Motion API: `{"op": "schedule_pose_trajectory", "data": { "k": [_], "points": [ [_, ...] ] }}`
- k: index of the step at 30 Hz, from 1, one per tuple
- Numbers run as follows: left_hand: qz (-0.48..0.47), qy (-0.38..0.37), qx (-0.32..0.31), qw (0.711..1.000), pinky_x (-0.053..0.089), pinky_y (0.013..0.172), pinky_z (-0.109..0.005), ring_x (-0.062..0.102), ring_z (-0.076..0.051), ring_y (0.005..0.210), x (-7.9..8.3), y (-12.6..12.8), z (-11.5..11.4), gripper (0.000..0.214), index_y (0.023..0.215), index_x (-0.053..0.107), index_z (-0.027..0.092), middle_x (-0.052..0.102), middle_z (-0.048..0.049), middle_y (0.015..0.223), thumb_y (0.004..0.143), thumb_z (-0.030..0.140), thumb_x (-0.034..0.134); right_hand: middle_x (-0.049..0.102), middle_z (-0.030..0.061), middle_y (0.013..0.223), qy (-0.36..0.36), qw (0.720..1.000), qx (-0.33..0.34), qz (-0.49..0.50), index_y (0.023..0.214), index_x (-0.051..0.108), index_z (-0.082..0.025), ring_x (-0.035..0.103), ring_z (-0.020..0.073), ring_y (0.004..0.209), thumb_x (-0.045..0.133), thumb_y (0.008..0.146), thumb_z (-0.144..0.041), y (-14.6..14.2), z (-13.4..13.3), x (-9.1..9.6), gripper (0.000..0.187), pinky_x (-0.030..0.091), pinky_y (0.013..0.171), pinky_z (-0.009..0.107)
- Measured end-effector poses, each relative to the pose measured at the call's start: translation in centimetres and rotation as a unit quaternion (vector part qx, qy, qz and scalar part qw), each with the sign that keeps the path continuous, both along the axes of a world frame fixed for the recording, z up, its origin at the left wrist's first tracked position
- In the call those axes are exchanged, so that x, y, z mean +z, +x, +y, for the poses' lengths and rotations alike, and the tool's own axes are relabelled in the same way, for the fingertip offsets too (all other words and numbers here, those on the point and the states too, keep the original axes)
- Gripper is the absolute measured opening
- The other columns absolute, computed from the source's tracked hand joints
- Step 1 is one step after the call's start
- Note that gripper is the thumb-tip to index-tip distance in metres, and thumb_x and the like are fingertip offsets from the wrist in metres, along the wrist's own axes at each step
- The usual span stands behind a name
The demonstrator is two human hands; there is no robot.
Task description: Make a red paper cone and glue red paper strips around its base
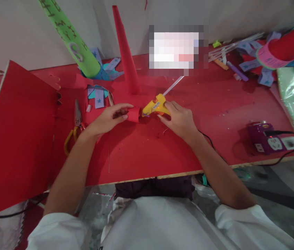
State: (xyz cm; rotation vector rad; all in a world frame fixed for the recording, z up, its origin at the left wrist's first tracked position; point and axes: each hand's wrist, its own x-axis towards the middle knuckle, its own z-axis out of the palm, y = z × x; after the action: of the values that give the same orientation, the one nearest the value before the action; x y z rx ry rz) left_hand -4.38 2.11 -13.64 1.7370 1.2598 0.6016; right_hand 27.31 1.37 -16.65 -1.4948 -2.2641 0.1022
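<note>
My left hand (110, 118) is closed around a small red paper roll (134, 114) on the red table (162, 146). My right hand (179, 118) grips a yellow hot glue gun (156, 107) with a clear glue stick poking out of its back. The gun's nozzle touches the right end of the roll. A black cord runs from under my right wrist toward the table's front edge.
A tall red paper cone (126, 52) stands just behind the hands, a green paper tube (71, 38) leans at the back left. Yellow-handled scissors (76, 121) lie left of my left hand. A large red sheet (16, 139) overhangs at left. A purple power strip (269, 139) sits right. Paper scraps litter the back.
</note>
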Motion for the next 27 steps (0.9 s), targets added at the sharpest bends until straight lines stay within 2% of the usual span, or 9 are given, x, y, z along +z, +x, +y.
{"op": "schedule_pose_trajectory", "data": {
  "k": [5,9,15,27],
  "points": [
    [-0.009,-0.004,0.005,1.0,0.053,0.109,-0.038,0.065,-0.025,0.123,0.07,0.2,-0.05,0.053,0.139,0.072,0.022,0.072,-0.0108,0.135,0.097,0.053,0.067,0.076,0.0151,0.118,0.005,1.0,-0.009,0.009,0.129,0.066,-0.018,0.072,0.0301,0.098,0.063,0.101,-0.043,0.02,0.02,-0.21,0.038,0.045,0.068,0.034],
    [-0.01,-0.003,0.012,1.0,0.054,0.106,-0.038,0.066,-0.025,0.118,-0.06,0.27,-0.01,0.054,0.14,0.071,0.022,0.073,-0.0104,0.131,0.096,0.054,0.068,0.075,0.0153,0.118,0.002,1.0,-0.008,0.009,0.13,0.065,-0.018,0.071,0.0299,0.097,0.061,0.101,-0.042,0.08,0.08,-0.17,0.038,0.046,0.069,0.034],
    [-0.015,-0.005,0.019,1.0,0.054,0.106,-0.037,0.067,-0.024,0.12,-0.09,0.26,0.01,0.05,0.14,0.07,0.021,0.073,-0.0106,0.129,0.097,0.045,0.068,0.075,0.0122,0.111,-0.007,1.0,0.004,-0.007,0.13,0.066,-0.018,0.071,0.0283,0.099,0.056,0.101,-0.028,0.13,0.2,0.22,0.033,0.044,0.067,0.033],
    [-0.006,0.004,0.03,1.0,0.055,0.104,-0.035,0.068,-0.022,0.115,-0.52,0.2,0.07,0.049,0.138,0.069,0.021,0.072,-0.0104,0.123,0.096,0.046,0.068,0.074,0.0122,0.107,-0.023,0.999,0.027,0.011,0.13,0.066,-0.019,0.068,0.0275,0.096,0.049,0.095,-0.016,0.46,0.36,0.71,0.039,0.045,0.069,0.033]
  ]
}}
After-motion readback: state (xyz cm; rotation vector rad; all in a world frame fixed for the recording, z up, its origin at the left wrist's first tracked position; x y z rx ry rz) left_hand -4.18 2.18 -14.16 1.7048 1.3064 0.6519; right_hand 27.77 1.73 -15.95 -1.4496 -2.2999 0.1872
